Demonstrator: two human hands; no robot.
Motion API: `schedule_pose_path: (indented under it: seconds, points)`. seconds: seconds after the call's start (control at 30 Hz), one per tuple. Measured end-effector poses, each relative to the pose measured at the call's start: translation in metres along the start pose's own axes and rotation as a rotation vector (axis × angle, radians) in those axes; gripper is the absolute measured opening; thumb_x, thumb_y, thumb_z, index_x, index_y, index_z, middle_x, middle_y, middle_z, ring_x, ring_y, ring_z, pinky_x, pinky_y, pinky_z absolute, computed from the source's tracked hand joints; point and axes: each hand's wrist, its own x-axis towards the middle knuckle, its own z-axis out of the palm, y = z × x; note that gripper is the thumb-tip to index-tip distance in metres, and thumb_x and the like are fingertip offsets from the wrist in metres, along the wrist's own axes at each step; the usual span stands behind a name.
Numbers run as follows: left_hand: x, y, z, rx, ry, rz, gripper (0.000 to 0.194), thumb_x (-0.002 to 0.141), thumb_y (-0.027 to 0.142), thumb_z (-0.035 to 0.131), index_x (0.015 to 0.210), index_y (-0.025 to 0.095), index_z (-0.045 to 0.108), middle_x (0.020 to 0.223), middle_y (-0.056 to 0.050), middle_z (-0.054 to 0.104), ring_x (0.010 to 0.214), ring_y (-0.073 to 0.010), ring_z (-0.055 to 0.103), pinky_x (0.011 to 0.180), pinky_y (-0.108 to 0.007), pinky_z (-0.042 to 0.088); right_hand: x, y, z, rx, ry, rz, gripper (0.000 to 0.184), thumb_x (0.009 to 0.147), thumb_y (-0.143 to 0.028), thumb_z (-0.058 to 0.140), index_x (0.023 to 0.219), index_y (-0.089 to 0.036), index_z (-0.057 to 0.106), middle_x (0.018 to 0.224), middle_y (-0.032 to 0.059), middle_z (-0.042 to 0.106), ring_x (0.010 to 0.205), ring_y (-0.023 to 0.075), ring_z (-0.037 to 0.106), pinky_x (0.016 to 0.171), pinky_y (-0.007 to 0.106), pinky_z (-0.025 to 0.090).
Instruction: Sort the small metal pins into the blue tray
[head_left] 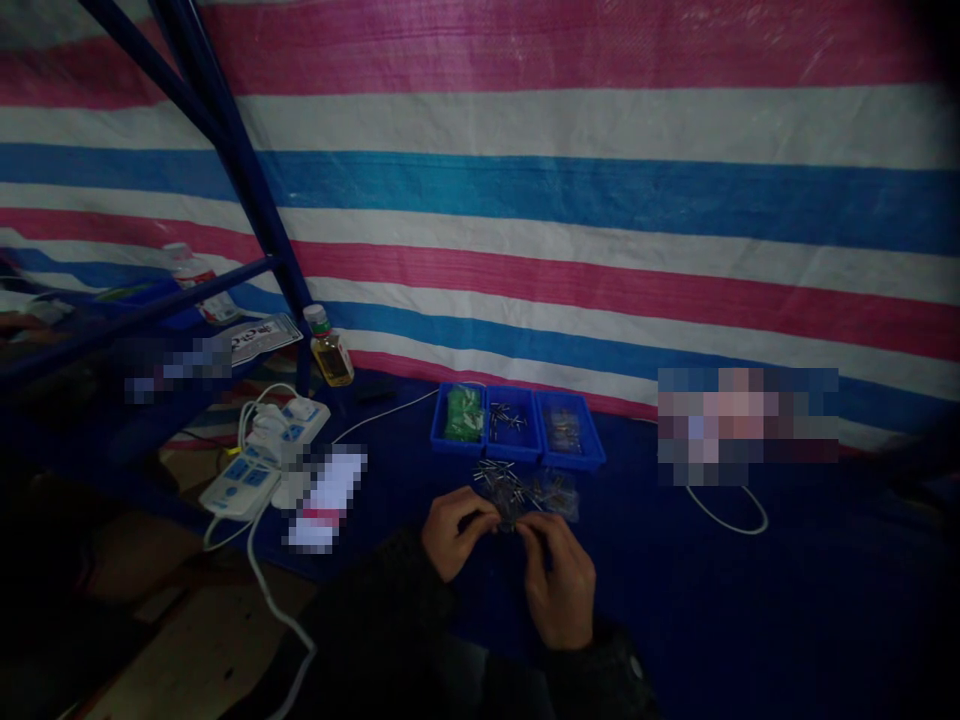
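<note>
A small clear plastic bag [508, 500] is pinched at its near edge between my two hands. My left hand [456, 530] has thumb and forefinger closed on the bag's left side. On the right side, the fingertips of my right hand [561, 580] are pressed together. What the bag contains is too dim to tell. Just beyond lie loose thin metal pins [495, 470], and several clear bags [559, 495] are to their right. Behind these stand three joined blue bins: a left bin [442, 445] with green packets, a middle bin [514, 450] with metal pins, a right bin [589, 455] with clear bags.
White power strips [240, 485] with plugs and cables lie at left, near a blurred-out phone-like object [328, 505]. A drink bottle [330, 350] stands by a blue metal frame [259, 200]. A striped tarp [562, 200] hangs behind the blue table [712, 600]. A blurred-out object [735, 415] is at right.
</note>
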Motion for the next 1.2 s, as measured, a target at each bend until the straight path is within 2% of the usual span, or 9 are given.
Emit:
schedule_pose_path:
  seconds: [0.2,0.23,0.33,0.4,0.5,0.6,0.7,1.0,1.2]
  points:
    - [0.003,-0.005,-0.003,0.054,0.165,-0.106,0.027,0.099,0.029,0.057,0.078,0.019,0.071,0.075,-0.002,0.072,0.074,-0.0174,0.069,0.074,-0.028,0.049,0.064,-0.015,-0.009,-0.039,0.266,0.013,0.011,0.099,-0.024,0.058,0.093,-0.020,0.066,0.085,0.0036,0.068,0.076,0.0178,0.066,0.074,0.030,0.052]
    - [0.004,-0.007,-0.005,0.116,0.201,-0.115,0.025,0.099,0.029,0.058,0.080,0.020,0.071,0.076,-0.002,0.073,0.075,-0.0180,0.069,0.076,-0.029,0.049,0.077,-0.013,-0.009,-0.046,0.272,0.038,0.011,0.099,-0.025,0.058,0.096,-0.020,0.067,0.086,0.0041,0.069,0.077,0.0183,0.066,0.075,0.031,0.052]
    - [0.010,-0.017,-0.015,0.375,0.270,-0.137,0.018,0.097,0.027,0.061,0.085,0.022,0.073,0.083,-0.002,0.077,0.081,-0.0202,0.067,0.081,-0.034,0.045,0.100,0.001,-0.008,-0.101,0.088,0.103,0.021,0.099,-0.026,0.054,0.113,-0.019,0.069,0.105,0.0095,0.071,0.084,0.0222,0.068,0.078,0.037,0.053]
    - [0.015,-0.024,-0.022,0.446,0.264,-0.146,0.013,0.095,0.025,0.064,0.087,0.023,0.074,0.086,-0.002,0.078,0.081,-0.0206,0.065,0.082,-0.036,0.042,0.095,0.013,-0.007,-0.130,0.052,0.135,0.025,0.098,-0.027,0.055,0.116,-0.018,0.070,0.111,0.0121,0.070,0.088,0.0242,0.068,0.082,0.040,0.053]
    - [0.020,-0.032,-0.028,0.478,0.231,-0.148,0.008,0.092,0.025,0.067,0.089,0.024,0.075,0.086,-0.001,0.077,0.079,-0.0207,0.063,0.081,-0.037,0.040,0.064,0.024,-0.005,-0.094,0.076,0.171,0.022,0.099,-0.028,0.053,0.108,-0.020,0.071,0.108,0.0113,0.070,0.096,0.0256,0.067,0.086,0.041,0.052]
    - [0.023,-0.035,-0.024,0.542,0.136,-0.127,0.009,0.093,0.026,0.068,0.094,0.026,0.076,0.089,-0.002,0.077,0.087,-0.0221,0.063,0.082,-0.037,0.039,0.029,0.025,0.001,-0.052,0.082,0.216,0.021,0.101,-0.027,0.051,0.100,-0.021,0.070,0.101,0.0093,0.070,0.095,0.0247,0.066,0.086,0.040,0.051]
    - [0.026,-0.035,-0.018,0.622,0.049,-0.107,0.012,0.095,0.028,0.065,0.098,0.026,0.076,0.092,-0.002,0.076,0.093,-0.0231,0.063,0.082,-0.038,0.038,0.010,0.023,0.008,-0.045,0.066,0.231,0.021,0.102,-0.026,0.049,0.100,-0.021,0.069,0.100,0.0083,0.069,0.096,0.0244,0.065,0.089,0.041,0.050]
    - [0.030,-0.032,-0.010,0.685,0.022,-0.076,0.007,0.094,0.026,0.067,0.096,0.025,0.074,0.090,-0.003,0.071,0.092,-0.0228,0.061,0.082,-0.037,0.037,0.004,0.023,0.015,-0.029,0.007,0.159,0.022,0.101,-0.020,0.047,0.098,-0.022,0.069,0.100,0.0072,0.069,0.097,0.0243,0.065,0.089,0.041,0.050]
    - [0.025,-0.033,-0.010,0.713,0.030,-0.083,0.007,0.094,0.024,0.067,0.088,0.024,0.072,0.087,-0.002,0.070,0.091,-0.0229,0.061,0.082,-0.038,0.036,0.002,0.023,0.015,0.001,0.000,0.175,0.022,0.101,-0.020,0.047,0.098,-0.023,0.068,0.100,0.0067,0.069,0.099,0.0247,0.065,0.092,0.041,0.049]
